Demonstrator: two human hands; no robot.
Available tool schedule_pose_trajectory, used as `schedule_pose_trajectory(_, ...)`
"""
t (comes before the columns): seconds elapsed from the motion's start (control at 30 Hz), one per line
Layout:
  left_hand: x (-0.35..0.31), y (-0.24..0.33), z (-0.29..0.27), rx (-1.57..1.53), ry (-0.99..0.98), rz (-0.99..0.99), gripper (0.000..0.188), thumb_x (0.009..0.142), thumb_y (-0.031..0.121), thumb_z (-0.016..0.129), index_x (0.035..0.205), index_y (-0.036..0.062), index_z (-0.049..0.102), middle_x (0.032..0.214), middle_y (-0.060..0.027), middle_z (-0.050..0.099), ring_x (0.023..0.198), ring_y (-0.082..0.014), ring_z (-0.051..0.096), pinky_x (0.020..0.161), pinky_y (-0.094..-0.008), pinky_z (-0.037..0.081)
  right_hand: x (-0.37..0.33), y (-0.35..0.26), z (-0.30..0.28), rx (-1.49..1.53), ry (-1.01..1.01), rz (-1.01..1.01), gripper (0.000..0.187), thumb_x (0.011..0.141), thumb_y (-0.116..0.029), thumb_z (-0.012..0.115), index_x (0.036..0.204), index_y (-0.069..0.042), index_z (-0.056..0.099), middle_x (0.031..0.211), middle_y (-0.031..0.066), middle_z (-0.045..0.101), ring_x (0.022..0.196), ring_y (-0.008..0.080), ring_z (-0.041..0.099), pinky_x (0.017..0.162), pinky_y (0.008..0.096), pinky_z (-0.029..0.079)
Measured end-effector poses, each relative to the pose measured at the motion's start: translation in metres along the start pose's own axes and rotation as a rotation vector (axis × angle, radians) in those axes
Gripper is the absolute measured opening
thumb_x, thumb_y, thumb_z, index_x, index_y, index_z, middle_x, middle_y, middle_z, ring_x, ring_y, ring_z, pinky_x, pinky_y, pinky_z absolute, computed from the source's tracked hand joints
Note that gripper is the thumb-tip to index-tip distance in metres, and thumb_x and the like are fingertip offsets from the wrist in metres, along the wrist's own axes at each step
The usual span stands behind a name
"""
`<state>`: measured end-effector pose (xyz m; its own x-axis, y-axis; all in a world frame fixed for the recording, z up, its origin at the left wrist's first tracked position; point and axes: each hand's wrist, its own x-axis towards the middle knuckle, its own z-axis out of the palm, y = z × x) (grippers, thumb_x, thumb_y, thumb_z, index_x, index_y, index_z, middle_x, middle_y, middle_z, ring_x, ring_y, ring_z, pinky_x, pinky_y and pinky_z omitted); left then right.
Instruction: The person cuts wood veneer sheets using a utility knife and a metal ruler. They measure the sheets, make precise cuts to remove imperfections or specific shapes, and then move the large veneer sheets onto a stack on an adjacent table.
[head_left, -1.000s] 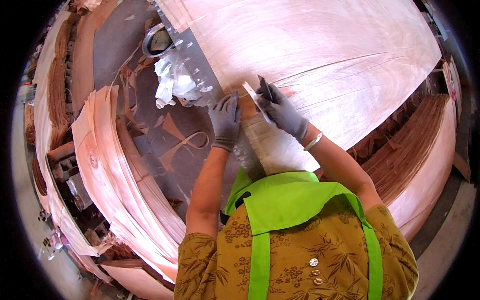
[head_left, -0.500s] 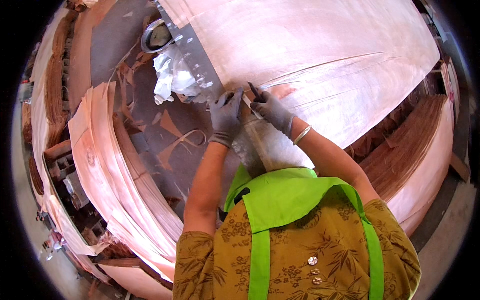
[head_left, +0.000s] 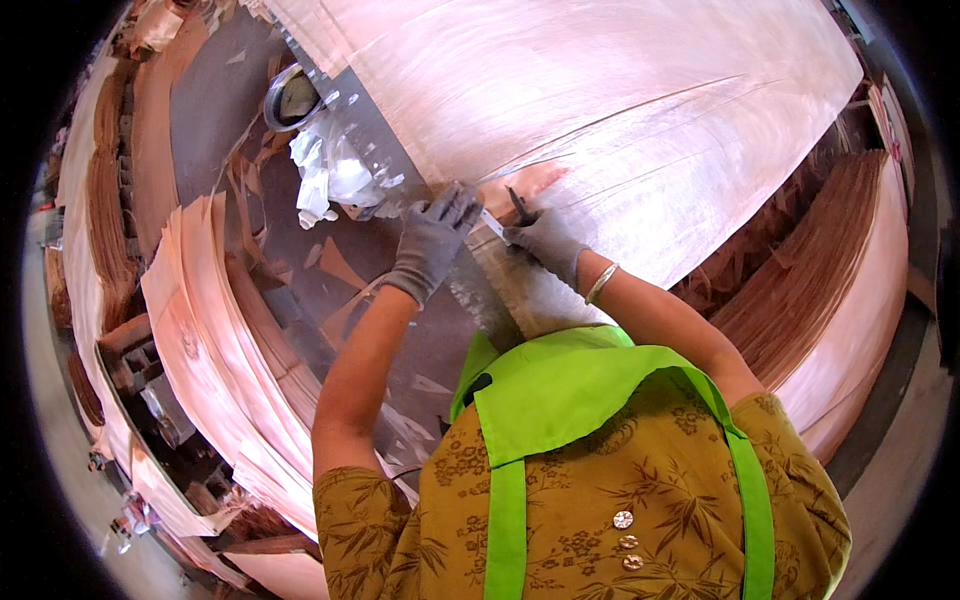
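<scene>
A large pale wood veneer sheet [head_left: 600, 130] lies in front of me, with long splits and a reddish patch near its left edge. My left hand [head_left: 430, 240], in a grey glove, rests at that edge with its fingers stretched out over the border. Close on its right, my gloved right hand [head_left: 545, 240] is closed round a narrow dark tool [head_left: 517, 203] pointing up and away; its exact kind is unclear. A thin whitish strip [head_left: 492, 223] shows between the hands, and whether it belongs to the tool I cannot tell.
Stacked veneer [head_left: 190, 310] stands at the left, and another thick stack [head_left: 810, 270] at the right. Beyond my left hand lie a crumpled clear plastic bag [head_left: 335, 170] and a round metal bowl [head_left: 292, 98]. Veneer scraps [head_left: 340, 265] litter the dark surface.
My left hand's fingers have straightened from a curled pose, and its forearm has swung left. The right hand still grips the dark tool, slightly lower in view. The whole view has shifted a little.
</scene>
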<state>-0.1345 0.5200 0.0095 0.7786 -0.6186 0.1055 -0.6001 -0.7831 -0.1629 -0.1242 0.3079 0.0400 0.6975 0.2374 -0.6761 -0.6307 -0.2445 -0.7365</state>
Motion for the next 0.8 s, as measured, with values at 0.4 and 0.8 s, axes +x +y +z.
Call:
schedule_pose_trajectory(0.4,0.013,0.018,-0.015,0.002,-0.18,0.089,0.045,0.089,0.028,0.049,0.134,0.0288,0.045,0.14,-0.017,0.039,0.127,-0.0284,0.04,0.095,-0.0445,0.035,-0.008,0.048,0.035,0.135,0.14,-0.113,0.015,0.082,-0.012,0.066,0.091,-0.001,0.063,0.074,0.0027,0.06,0.061,0.0099,0.053,0.054,0.0268,0.046)
schedule_pose_trajectory(0.8,0.087,0.022,-0.017,-0.268,0.231,-0.283,0.021,0.076,0.019,0.061,0.096,0.0158,0.056,0.089,-0.0032,0.056,0.083,-0.0226,0.056,0.071,-0.0397,0.041,-0.013,0.013,-0.08,0.324,0.205,-0.126,0.021,0.084,-0.026,0.067,0.082,-0.006,0.062,0.065,-0.0007,0.057,0.048,0.0064,0.047,0.043,0.0207,0.036)
